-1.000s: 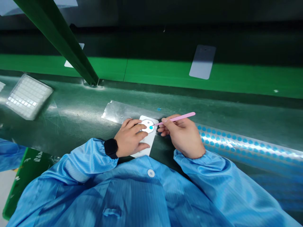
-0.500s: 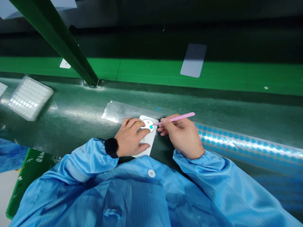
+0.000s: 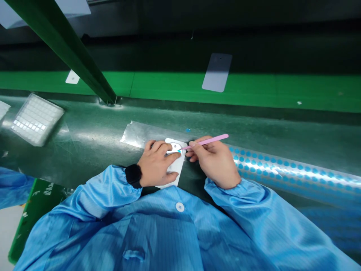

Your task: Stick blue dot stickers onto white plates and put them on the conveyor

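My left hand (image 3: 159, 162) lies over a white card (image 3: 176, 169), its fingers curved and holding it down on the bench. On the card's upper part is a white piece with a dark outline (image 3: 175, 145) and a small hole. A small blue dot (image 3: 179, 151) shows on this piece beside my left index finger, partly covered. Pinched in my right hand (image 3: 216, 160) are slim pink tweezers (image 3: 211, 140), their thin tip pointing left at the blue dot. Whether the tip touches the dot I cannot tell.
A clear sheet with rows of blue dots (image 3: 270, 164) stretches off to the right. Clear film (image 3: 138, 133) lies behind the card, near a loose blue dot (image 3: 188, 130). A tray of white pieces (image 3: 36, 120) is at left. Beyond a green post (image 3: 84, 64), another card (image 3: 217, 71) lies on a green belt.
The card on the green belt has shifted left in view. My left index finger now covers more of the blue dot. The tweezers' tip stays close to it.
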Action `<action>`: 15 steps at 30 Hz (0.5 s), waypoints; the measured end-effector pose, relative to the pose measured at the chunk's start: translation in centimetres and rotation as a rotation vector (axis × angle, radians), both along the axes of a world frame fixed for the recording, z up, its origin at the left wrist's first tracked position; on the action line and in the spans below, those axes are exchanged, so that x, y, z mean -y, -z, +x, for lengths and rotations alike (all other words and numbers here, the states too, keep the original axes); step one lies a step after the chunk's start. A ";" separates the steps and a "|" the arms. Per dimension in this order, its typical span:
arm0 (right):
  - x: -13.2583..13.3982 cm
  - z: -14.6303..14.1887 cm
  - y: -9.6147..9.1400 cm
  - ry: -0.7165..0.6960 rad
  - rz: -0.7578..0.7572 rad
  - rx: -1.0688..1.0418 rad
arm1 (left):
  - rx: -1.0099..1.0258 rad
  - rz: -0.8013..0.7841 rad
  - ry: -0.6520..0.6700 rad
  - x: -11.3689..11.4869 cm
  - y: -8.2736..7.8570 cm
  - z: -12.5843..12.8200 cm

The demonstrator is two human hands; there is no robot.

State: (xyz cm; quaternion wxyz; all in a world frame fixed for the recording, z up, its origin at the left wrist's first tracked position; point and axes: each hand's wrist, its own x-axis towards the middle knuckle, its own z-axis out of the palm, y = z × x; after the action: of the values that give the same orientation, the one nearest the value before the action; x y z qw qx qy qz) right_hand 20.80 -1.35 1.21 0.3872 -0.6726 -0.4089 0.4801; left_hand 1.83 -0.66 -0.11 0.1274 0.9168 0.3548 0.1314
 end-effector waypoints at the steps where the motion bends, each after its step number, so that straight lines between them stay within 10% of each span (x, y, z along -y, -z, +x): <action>1: 0.0 0.0 0.1 -0.001 0.004 -0.002 | -0.002 -0.001 -0.001 0.0 0.0 0.0; 15: 0.1 -0.1 0.0 0.017 0.016 -0.015 | -0.039 0.022 -0.002 0.0 0.0 0.0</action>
State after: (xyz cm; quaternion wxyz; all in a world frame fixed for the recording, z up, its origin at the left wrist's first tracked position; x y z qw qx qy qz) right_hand 20.75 -1.43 1.21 0.3998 -0.6691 -0.4042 0.4786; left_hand 1.83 -0.66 -0.13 0.1104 0.9202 0.3568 0.1172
